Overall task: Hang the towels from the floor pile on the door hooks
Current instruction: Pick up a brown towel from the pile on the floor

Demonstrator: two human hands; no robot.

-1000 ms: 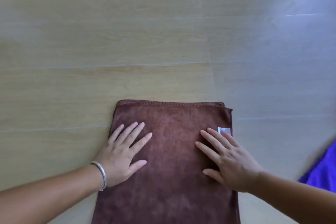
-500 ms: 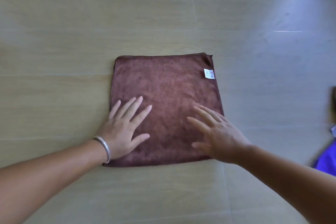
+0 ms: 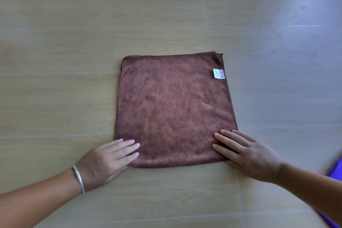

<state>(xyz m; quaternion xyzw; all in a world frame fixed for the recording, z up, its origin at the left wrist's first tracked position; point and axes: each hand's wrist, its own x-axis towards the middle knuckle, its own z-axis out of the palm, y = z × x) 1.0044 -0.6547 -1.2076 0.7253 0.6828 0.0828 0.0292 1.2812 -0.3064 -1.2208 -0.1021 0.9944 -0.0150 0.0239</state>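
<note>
Brown towel (image 3: pixel 172 109) lies folded flat and square on pale wood-look floor (image 3: pixel 74 33), middle of view. Small white label (image 3: pixel 218 73) at its far right edge; red marks on it, print too small to read. Left hand (image 3: pixel 105 161) at near left corner, fingers straight and together, tips resting on the cloth, gripping nothing. Silver bangle (image 3: pixel 79 179) on that wrist. Right hand (image 3: pixel 249 155) at near right corner, fingers straight, slightly spread, lying flat on the cloth edge. Purple fabric (image 3: pixel 335 170) at near right frame edge, partly hidden by the right forearm. Far right floor shows bluish glare.
</note>
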